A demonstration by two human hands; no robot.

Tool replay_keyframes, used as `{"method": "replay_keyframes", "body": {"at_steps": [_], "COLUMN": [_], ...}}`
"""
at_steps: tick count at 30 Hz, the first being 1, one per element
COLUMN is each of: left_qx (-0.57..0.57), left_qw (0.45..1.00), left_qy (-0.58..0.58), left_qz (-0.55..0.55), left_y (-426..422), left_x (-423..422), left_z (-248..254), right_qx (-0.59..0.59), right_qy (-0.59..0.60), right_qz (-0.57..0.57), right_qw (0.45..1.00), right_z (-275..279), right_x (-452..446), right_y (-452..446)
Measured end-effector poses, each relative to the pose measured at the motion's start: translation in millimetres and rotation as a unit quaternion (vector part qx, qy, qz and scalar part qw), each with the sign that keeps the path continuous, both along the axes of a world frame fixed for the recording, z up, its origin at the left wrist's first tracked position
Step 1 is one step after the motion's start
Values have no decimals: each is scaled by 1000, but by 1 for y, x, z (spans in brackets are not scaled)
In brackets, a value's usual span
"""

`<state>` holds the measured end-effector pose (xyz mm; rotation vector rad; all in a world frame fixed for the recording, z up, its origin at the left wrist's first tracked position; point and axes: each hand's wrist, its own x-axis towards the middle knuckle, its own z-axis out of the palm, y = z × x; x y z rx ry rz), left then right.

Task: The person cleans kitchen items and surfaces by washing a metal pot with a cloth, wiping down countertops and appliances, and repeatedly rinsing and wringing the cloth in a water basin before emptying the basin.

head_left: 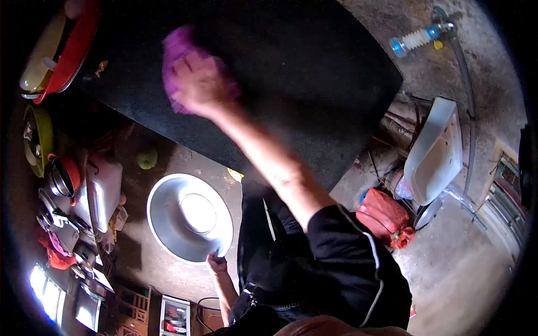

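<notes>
My right hand [199, 84] is pressed on a purple cloth [178, 47], its fingers bent over it. Hand and cloth are slightly blurred, and the cloth lies against the dark tabletop [297, 61] toward its left part. Low in the view, my left hand [217, 263] grips the near rim of a round silver metal basin [168, 221]. The basin is held beside the table, with its open side facing up and bright light on its bottom. No contents show in the basin.
Red and pale basins [73, 53] stand at the table's left end, near a small brown scrap [101, 68]. Pots and lids [66, 176] crowd the left side. To the right are a white sink [437, 151], a red bag [384, 213] and a grey hose [464, 73].
</notes>
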<state>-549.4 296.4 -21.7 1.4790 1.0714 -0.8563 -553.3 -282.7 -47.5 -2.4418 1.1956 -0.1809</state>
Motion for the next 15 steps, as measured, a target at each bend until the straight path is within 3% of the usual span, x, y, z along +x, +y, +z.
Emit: {"method": "replay_keyframes", "body": {"at_steps": [1, 2, 3, 4, 5, 6, 7, 8, 9, 11, 12, 13, 14, 15], "left_qx": [-3, -5, -35, -29, -25, -56, -123, -118, -111, -61, -70, -78, -53, -30], "left_qw": [1000, 1000, 999, 999, 1000, 998, 991, 990, 990, 986, 985, 985, 982, 979], "left_qy": [-7, 30, 28, 7, -14, -37, -26, -36, -47, -82, -94, -105, -108, -113], "left_qz": [3, -6, -22, -14, -6, -20, -49, -63, -77, -131, -123, -116, -142, -166], "left_y": [-3, 20, 13, 12, 10, 2, 24, 28, 29, 21, 23, 26, 0, -32], "left_x": [-1, 10, 14, 17, 18, 16, 28, 36, 43, 71, 90, 104, 110, 113], "left_z": [6, -3, 2, 3, 4, 11, 3, 2, 2, 17, 18, 22, 38, 53], "right_qx": [-97, -107, -72, -127, -106, -59, -73, -6, 15, 91, 144, -62, -46, -83], "right_qy": [-25, 0, -42, -13, 10, -23, 28, -44, -34, 1, 86, 6, 91, 73], "right_qz": [102, 149, 167, 163, 179, 176, 199, 175, 176, 108, 51, -10, -77, -134], "right_qw": [990, 983, 982, 978, 978, 982, 977, 983, 984, 990, 984, 998, 992, 985], "right_z": [-11, -6, -5, -11, -4, -4, -5, -5, -4, 7, 22, -24, -14, -10], "right_x": [26, 30, 18, 1, -28, -61, -100, -134, -166, -198, -213, -249, -273, -302], "right_y": [19, 41, 61, 83, 102, 123, 140, 152, 149, 102, 67, 52, 17, -19]}}
